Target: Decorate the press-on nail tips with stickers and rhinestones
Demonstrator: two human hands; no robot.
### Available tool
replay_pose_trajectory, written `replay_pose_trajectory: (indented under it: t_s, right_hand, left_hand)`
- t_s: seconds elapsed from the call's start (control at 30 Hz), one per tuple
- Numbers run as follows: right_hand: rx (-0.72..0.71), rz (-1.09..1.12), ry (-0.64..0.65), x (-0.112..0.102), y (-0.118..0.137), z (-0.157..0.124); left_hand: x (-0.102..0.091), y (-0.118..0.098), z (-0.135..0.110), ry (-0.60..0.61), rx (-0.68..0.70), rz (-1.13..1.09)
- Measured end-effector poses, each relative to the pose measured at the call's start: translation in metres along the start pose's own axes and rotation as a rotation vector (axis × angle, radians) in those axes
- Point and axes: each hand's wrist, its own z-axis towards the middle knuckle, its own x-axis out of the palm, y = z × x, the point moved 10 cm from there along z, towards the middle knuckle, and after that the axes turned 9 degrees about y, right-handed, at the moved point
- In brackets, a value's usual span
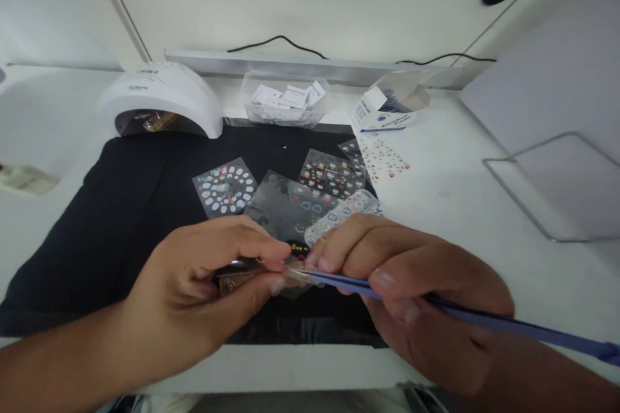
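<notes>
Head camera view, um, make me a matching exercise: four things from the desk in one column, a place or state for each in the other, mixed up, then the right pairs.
Things
1. Slim blue tool
2. White device
3. Clear tub
4. Black cloth

Places or states
A. Lying under sticker sheets
B. Filled with white slips
C. Held in the right hand
D. Standing with an arched opening at its front

Pairs: 1-C, 2-D, 3-B, 4-A
</notes>
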Motion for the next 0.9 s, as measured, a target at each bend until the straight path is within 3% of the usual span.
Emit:
replay_pose_trajectory:
  t_s: [0.43, 0.73, 0.9]
  right_hand:
    - [-0.01, 0.04, 0.013, -0.001, -0.004, 0.001]
    - [0.007, 0.076, -0.022, -0.005, -0.007, 0.0]
    - [0.057, 0.112, -0.008, -0.007, -0.015, 0.0]
  left_hand:
    - [-0.005, 0.004, 0.003, -0.042, -0.044, 0.035]
    - [-0.005, 0.009, 0.003, -0.053, -0.078, -0.059]
    - [-0.023, 0.017, 0.007, -0.142, -0.13, -0.004]
